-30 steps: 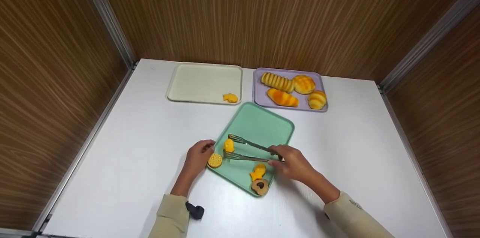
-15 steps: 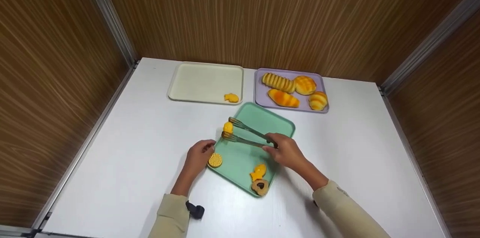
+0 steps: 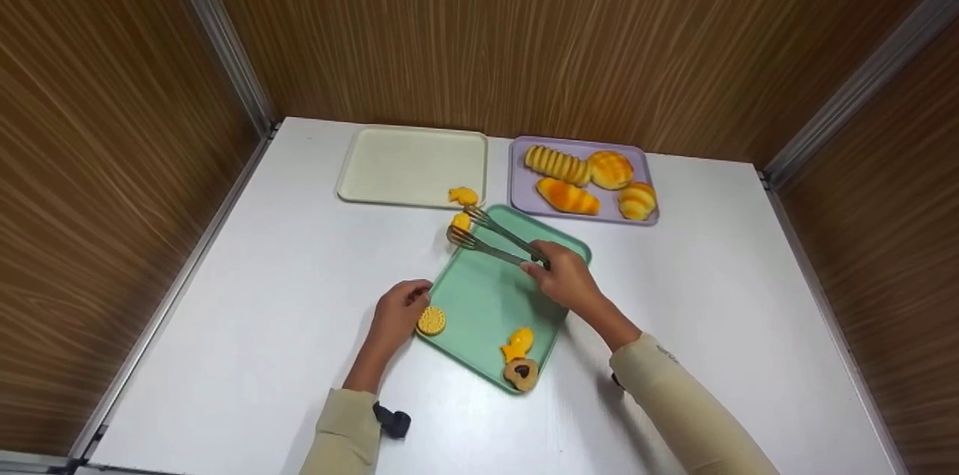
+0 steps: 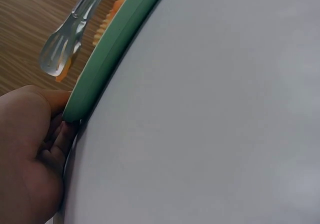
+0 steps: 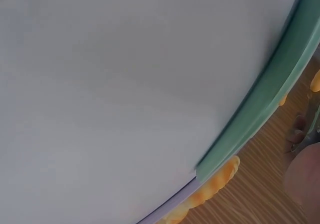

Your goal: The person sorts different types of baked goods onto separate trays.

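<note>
In the head view my right hand (image 3: 568,280) holds metal tongs (image 3: 511,237) with slotted ends. A small yellow-orange biscuit (image 3: 460,221) sits between the tong ends, over the far left edge of the green tray (image 3: 487,295). My left hand (image 3: 399,312) grips that tray's left rim; in the left wrist view its fingers lie above and below the rim (image 4: 97,64). On the tray, a round yellow biscuit (image 3: 431,321) lies by the left hand. A fish-shaped biscuit (image 3: 518,344) and a brown biscuit with a dark heart (image 3: 521,374) lie at the near corner.
A cream tray (image 3: 404,160) at the back left bears one fish-shaped biscuit (image 3: 464,195). Beside it, a purple tray (image 3: 521,194) carries several breads (image 3: 567,196). Wood-patterned panels (image 3: 479,25) enclose the white table (image 3: 247,325) at the back and sides.
My right hand has moved the tongs and the biscuit away from me, from over the green tray's left part towards the cream tray. The left hand has stayed at the rim.
</note>
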The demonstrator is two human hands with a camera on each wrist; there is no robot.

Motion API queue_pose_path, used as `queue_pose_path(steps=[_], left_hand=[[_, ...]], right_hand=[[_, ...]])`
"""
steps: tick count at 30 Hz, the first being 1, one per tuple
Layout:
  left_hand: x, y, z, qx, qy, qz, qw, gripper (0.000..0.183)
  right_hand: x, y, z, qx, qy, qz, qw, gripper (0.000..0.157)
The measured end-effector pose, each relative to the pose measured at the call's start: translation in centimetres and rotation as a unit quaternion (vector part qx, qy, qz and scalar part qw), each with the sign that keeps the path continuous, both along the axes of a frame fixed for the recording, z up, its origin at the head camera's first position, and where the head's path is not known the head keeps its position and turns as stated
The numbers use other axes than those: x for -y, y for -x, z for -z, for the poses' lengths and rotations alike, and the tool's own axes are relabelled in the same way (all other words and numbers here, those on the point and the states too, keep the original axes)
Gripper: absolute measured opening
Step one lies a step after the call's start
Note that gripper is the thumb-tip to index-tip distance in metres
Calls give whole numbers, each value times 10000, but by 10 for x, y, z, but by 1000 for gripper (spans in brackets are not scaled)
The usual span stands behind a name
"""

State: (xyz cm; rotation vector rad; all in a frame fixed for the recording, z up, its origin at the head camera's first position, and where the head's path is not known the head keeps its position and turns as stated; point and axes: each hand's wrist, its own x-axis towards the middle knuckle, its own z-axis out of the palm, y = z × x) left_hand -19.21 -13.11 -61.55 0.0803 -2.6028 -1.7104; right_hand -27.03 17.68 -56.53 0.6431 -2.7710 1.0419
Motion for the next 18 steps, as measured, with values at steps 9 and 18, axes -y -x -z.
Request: queue_pose_path(steps=[9,18], left_hand=[[1,1,0,-48,-16,59,10000,24],[1,-1,-1,-9,-25,34,10000,24]], right_hand=[[8,17,-3,192,14,252,9995,43],[19,36,-5,439,-72,429,9981,45]])
